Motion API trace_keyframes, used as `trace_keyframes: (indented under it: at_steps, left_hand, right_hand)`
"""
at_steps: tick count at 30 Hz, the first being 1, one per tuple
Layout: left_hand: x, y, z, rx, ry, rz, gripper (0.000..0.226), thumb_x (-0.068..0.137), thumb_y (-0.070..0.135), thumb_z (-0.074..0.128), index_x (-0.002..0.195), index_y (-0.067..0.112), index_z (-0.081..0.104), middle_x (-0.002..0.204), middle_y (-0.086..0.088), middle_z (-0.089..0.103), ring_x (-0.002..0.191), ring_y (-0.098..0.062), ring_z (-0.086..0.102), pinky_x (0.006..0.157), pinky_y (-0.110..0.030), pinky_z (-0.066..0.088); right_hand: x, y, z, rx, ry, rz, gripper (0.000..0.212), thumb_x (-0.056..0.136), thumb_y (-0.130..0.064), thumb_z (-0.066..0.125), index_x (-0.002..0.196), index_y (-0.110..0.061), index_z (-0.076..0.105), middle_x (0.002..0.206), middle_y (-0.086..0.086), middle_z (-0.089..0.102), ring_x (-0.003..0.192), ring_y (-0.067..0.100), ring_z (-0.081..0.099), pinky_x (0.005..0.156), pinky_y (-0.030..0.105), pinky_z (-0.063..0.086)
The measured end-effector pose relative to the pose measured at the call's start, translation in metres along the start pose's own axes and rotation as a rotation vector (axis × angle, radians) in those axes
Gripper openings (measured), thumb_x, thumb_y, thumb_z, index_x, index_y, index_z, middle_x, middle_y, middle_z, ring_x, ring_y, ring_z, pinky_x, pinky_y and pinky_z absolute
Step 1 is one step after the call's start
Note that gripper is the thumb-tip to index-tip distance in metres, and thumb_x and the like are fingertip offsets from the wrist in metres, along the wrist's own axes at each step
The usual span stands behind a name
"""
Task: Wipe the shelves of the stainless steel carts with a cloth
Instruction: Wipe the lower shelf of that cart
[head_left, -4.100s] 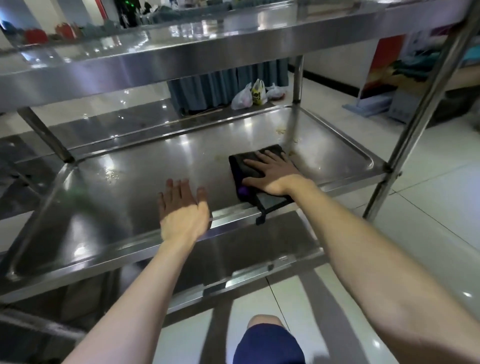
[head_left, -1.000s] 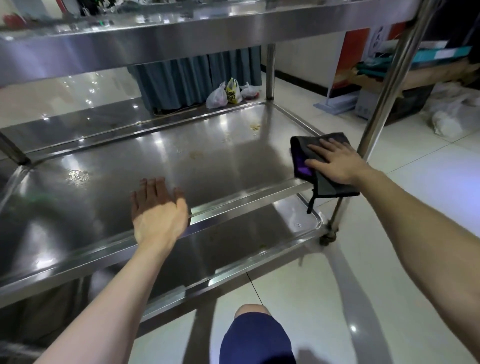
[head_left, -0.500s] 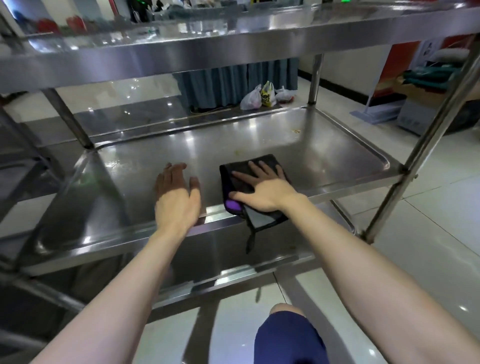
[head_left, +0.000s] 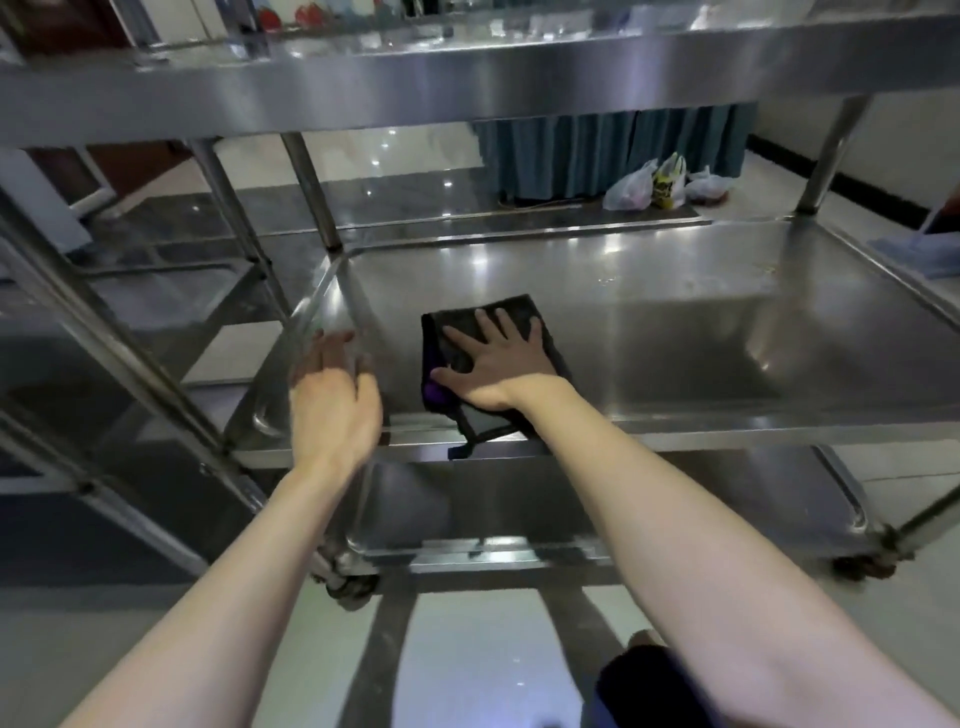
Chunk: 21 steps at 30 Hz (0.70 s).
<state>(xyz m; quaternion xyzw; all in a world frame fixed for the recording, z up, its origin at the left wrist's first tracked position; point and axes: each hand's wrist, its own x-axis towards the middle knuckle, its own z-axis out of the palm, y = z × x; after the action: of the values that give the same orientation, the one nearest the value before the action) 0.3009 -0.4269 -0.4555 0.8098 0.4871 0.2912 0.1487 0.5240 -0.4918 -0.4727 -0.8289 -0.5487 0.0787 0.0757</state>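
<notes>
Wiping the middle shelf of the stainless cart is where this is at. Nearest the camera, the left hand is open and a bit blurred at the shelf's front left corner, gripping nothing; can't tell if it actually touches the rim, but my guess is it's there to steady things. Just beside it, the right hand lies flat with fingers spread on a dark folded cloth, pinning it to the steel so the whole pad drags. One corner hangs over the front edge. Farther back right, some specks look unwiped.
</notes>
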Motion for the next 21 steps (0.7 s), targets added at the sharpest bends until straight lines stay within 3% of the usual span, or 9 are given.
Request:
trace_keyframes:
  at_steps: [3, 7, 10, 12, 14, 17, 19, 21]
  left_hand:
    - [-0.001, -0.022, -0.019, -0.049, 0.074, 0.011, 0.049, 0.106, 0.033, 0.039, 0.140, 0.003, 0.059, 0.141, -0.026, 0.062, 0.132, -0.046, 0.056, 0.116, -0.056, 0.045]
    - [-0.010, -0.057, -0.040, -0.141, 0.175, 0.032, 0.041, 0.114, 0.032, 0.042, 0.146, 0.011, 0.056, 0.149, -0.013, 0.059, 0.144, -0.028, 0.049, 0.122, -0.044, 0.039]
    - [-0.026, -0.076, -0.050, -0.182, 0.333, 0.069, 0.024, 0.112, 0.027, 0.050, 0.131, 0.015, 0.059, 0.123, -0.003, 0.063, 0.117, -0.020, 0.059, 0.100, -0.036, 0.049]
    - [-0.035, -0.086, -0.054, -0.217, 0.455, 0.061, 0.017, 0.111, 0.026, 0.055, 0.126, 0.020, 0.051, 0.105, 0.003, 0.058, 0.093, -0.011, 0.057, 0.082, -0.025, 0.045]
    - [-0.037, -0.095, -0.060, -0.310, 0.518, 0.005, 0.027, 0.111, 0.027, 0.057, 0.132, 0.023, 0.041, 0.091, 0.004, 0.054, 0.080, -0.006, 0.058, 0.071, -0.021, 0.045]
    - [-0.038, -0.102, -0.064, -0.370, 0.512, -0.013, 0.046, 0.112, 0.029, 0.057, 0.149, 0.020, 0.032, 0.079, 0.002, 0.055, 0.070, -0.011, 0.062, 0.066, -0.027, 0.049]
    - [-0.036, -0.104, -0.068, -0.389, 0.513, -0.066, 0.056, 0.113, 0.033, 0.054, 0.161, 0.020, 0.029, 0.077, 0.003, 0.058, 0.070, -0.012, 0.063, 0.066, -0.022, 0.049]
    - [-0.031, -0.110, -0.072, -0.320, 0.509, -0.133, 0.049, 0.115, 0.036, 0.050, 0.160, 0.018, 0.041, 0.085, -0.001, 0.066, 0.076, -0.011, 0.067, 0.072, -0.024, 0.053]
  right_hand:
    - [0.024, -0.034, 0.006, -0.003, -0.017, -0.078, 0.090, 0.090, -0.092, 0.024, 0.169, -0.051, 0.009, 0.181, 0.001, -0.007, 0.166, 0.028, -0.013, 0.125, 0.067, -0.019]
    - [0.058, -0.072, 0.011, -0.005, -0.027, -0.161, 0.091, 0.088, -0.094, 0.024, 0.169, -0.052, 0.012, 0.181, -0.001, -0.004, 0.166, 0.027, -0.010, 0.126, 0.067, -0.017]
    - [0.079, -0.110, 0.018, -0.031, -0.033, -0.266, 0.093, 0.085, -0.096, 0.022, 0.168, -0.054, 0.012, 0.181, -0.002, 0.000, 0.167, 0.026, -0.007, 0.126, 0.066, -0.014]
    - [0.093, -0.131, 0.023, -0.036, -0.032, -0.328, 0.095, 0.082, -0.097, 0.020, 0.167, -0.055, 0.014, 0.182, -0.003, 0.003, 0.167, 0.025, -0.003, 0.128, 0.066, -0.010]
    - [0.110, -0.145, 0.023, -0.027, -0.035, -0.330, 0.094, 0.083, -0.098, 0.023, 0.167, -0.055, 0.016, 0.181, -0.005, 0.005, 0.167, 0.025, -0.001, 0.129, 0.065, -0.007]
    - [0.136, -0.159, 0.019, -0.013, -0.049, -0.256, 0.093, 0.086, -0.095, 0.028, 0.168, -0.052, 0.014, 0.182, -0.003, 0.004, 0.167, 0.026, -0.002, 0.128, 0.066, -0.009]
    - [0.143, -0.170, 0.018, -0.008, -0.051, -0.205, 0.093, 0.087, -0.092, 0.029, 0.168, -0.050, 0.013, 0.182, 0.000, 0.003, 0.167, 0.029, -0.004, 0.127, 0.068, -0.010]
    - [0.136, -0.181, 0.019, 0.004, -0.064, -0.192, 0.093, 0.087, -0.092, 0.027, 0.169, -0.050, 0.011, 0.182, 0.002, 0.001, 0.167, 0.031, -0.006, 0.126, 0.070, -0.012]
